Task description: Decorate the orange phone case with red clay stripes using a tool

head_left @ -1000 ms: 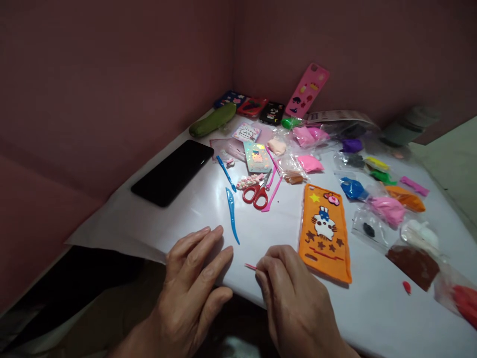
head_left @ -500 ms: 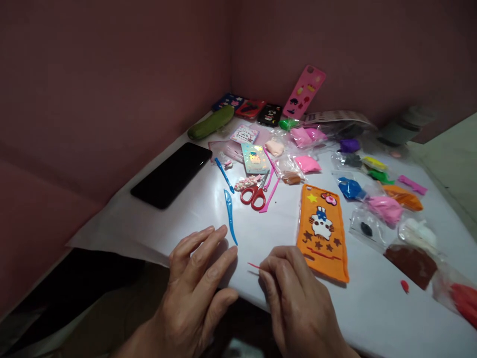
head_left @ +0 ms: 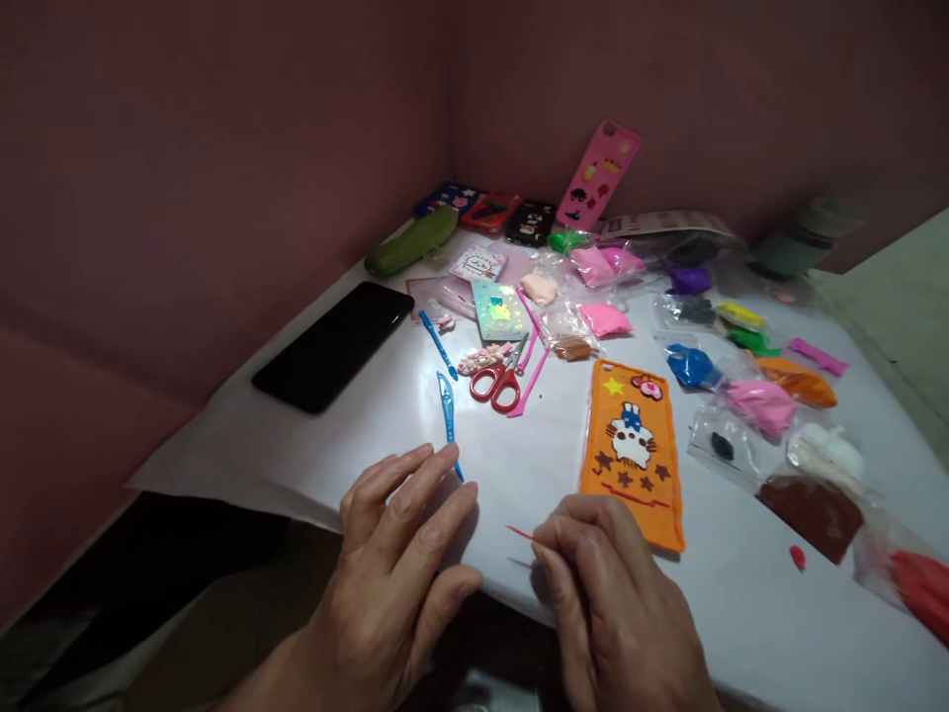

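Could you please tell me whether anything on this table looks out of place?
The green vegetable near the far corner seems odd among decorated phone cases and craft tools; a small red piece also lies loose to the right of the right hand.

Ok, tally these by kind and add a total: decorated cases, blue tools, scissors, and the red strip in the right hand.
Decorated cases: 5
Blue tools: 2
Scissors: 1
Red strip in the right hand: 1
Total: 9
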### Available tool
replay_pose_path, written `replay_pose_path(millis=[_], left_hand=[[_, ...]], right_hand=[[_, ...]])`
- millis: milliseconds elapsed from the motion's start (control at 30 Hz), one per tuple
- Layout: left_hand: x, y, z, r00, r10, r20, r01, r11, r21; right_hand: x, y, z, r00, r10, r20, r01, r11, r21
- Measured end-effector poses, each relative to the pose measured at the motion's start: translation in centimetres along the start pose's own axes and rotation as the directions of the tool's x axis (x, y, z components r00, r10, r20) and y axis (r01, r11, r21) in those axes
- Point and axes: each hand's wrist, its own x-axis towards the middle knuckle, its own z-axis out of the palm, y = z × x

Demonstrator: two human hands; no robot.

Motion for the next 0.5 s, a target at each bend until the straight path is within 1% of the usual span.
replay_pose_path(millis=[167, 267, 333, 367, 400, 500], left_hand=[[0.6, 0.1, -0.1, 1.0, 0.025, -0.001, -0.025, 1.0, 0.018], [1.7, -0.2, -0.8, 0.998, 0.07, -0.006, -0.07, 0.997, 0.017], [3.0, -0.4, -1.6, 0.996, 0.091, 0.008, -0.091, 0.995, 0.04], [3.8, -0.5, -2.1, 0.992, 0.12, 0.036, -0.122, 0.991, 0.058], [4.7, -0.6, -2.7, 0.991, 0.118, 0.058, -0.122, 0.989, 0.08], [7.6, -0.8, -4.0, 0.986, 0.163, 0.027, -0.166, 0.969, 0.185]], right_hand=[[-0.3, 1.0, -1.9, 0.999, -0.007, -0.033, 0.002, 0.988, -0.153], [0.0, 1.9, -3.3, 0.998, -0.022, -0.061, 0.008, 0.973, -0.231], [0.3, 2.4, -4.2, 0.995, -0.018, -0.096, -0.01, 0.958, -0.286], [0.5, 2.7, -4.6, 0.995, -0.021, -0.1, -0.011, 0.951, -0.309], [0.7, 2.9, -5.1, 0.995, -0.031, -0.099, -0.003, 0.945, -0.326], [1.3, 3.7, -6.4, 0.996, -0.066, -0.058, 0.042, 0.938, -0.344]])
